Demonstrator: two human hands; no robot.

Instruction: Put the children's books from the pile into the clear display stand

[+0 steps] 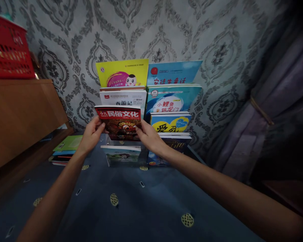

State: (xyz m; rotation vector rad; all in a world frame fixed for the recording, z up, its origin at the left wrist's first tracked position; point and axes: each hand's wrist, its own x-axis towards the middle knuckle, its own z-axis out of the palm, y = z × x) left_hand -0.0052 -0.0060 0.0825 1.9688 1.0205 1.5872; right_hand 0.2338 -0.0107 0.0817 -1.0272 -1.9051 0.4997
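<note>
Between my two hands is a red and dark book [121, 122] with white title characters and a mask-like face on its cover. My left hand [92, 132] grips its left edge, and my right hand [150, 134] grips the right edge. Just behind it stands a white book [123, 97], with a yellow book [122, 74] farther back. Below the held book, a book with a pale landscape cover [122, 154] sits in the front tier of a clear rack [126, 164]. Several books, among them a teal one [174, 99], fill the rack's right column, partly behind my right hand.
A small stack of books [67, 148] lies on the dark blue patterned cloth [91, 201] at left. Beside it stands a wooden cabinet [22, 114] with a red basket [10, 50] on top. Patterned wallpaper [159, 33] is behind the rack, and a tied curtain [255, 114] hangs at right.
</note>
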